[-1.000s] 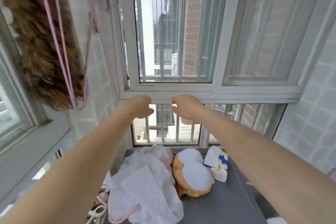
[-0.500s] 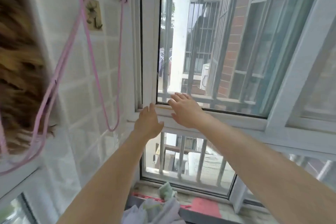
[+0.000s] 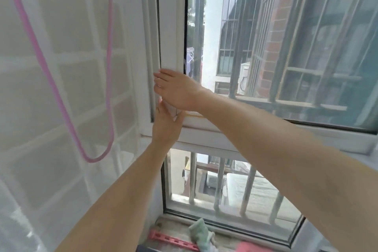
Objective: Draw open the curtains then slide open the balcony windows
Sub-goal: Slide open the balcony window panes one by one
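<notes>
A white-framed sliding balcony window [image 3: 169, 26] fills the upper middle, its left vertical stile close against the outer frame beside the tiled wall. My right hand [image 3: 176, 88] lies flat across the bottom of that stile, fingers extended to the left edge. Just below it, my left hand [image 3: 166, 122] presses, fingers up, on the stile's lower corner and the bottom rail. Neither hand holds anything loose. Through the glass I see metal security bars and a brick building. No curtain is visible.
A pink cord loop [image 3: 61, 88] hangs in front of the white tiled wall [image 3: 41, 149] on the left. A fixed lower pane [image 3: 225, 186] sits under the sill. On the ledge below lie a pink strip [image 3: 173, 240] and a green cloth [image 3: 201, 233].
Both hands moved up and left from the sill to the window's left stile. The view closed in on the window's left corner; the table items and brown fluffy thing dropped out of sight.
</notes>
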Action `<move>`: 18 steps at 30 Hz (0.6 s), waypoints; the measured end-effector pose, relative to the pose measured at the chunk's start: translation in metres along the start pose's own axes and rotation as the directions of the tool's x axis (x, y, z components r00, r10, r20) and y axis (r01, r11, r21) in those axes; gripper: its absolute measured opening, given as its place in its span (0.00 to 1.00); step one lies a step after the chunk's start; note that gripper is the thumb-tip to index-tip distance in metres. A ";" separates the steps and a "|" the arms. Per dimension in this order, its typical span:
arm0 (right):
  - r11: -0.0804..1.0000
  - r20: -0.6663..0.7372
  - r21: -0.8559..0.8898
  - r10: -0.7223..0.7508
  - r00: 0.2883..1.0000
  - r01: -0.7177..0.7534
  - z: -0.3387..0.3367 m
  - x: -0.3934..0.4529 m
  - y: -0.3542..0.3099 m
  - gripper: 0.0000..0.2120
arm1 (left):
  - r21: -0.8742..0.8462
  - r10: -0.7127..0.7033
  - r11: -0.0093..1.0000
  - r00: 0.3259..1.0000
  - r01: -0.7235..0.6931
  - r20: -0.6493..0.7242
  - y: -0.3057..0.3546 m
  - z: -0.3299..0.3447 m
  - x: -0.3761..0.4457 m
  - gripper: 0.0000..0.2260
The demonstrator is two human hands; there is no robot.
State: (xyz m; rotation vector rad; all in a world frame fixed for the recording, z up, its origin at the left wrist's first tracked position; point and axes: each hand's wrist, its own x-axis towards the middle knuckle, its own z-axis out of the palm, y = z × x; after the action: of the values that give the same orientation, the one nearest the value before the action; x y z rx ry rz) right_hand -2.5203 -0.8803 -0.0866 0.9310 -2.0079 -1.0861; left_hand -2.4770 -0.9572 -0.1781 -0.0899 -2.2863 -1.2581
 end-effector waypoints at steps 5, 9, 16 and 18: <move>0.998 -0.054 0.054 -0.041 0.998 0.043 0.005 0.035 0.001 0.09 | 0.022 -0.049 0.999 0.998 0.050 -0.034 -0.014 0.005 0.007 0.26; 0.983 -0.139 0.172 -0.034 0.990 0.058 0.001 0.043 0.005 0.16 | 0.162 -0.094 0.982 0.995 0.097 -0.028 -0.014 0.007 0.010 0.31; 0.987 -0.166 0.085 -0.120 0.979 0.136 0.008 0.046 0.006 0.19 | 0.215 -0.069 0.973 0.995 0.083 -0.070 -0.014 0.011 0.009 0.31; 0.989 -0.181 0.045 -0.130 0.975 0.141 0.014 0.042 0.009 0.15 | 0.213 -0.079 0.973 0.995 0.092 -0.066 -0.009 0.017 0.005 0.33</move>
State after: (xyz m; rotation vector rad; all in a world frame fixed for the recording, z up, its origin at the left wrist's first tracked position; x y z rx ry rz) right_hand -2.5560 -0.9059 -0.0761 1.1677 -1.8605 -0.9837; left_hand -2.4914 -0.9495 -0.1905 0.1220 -2.3823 -1.0309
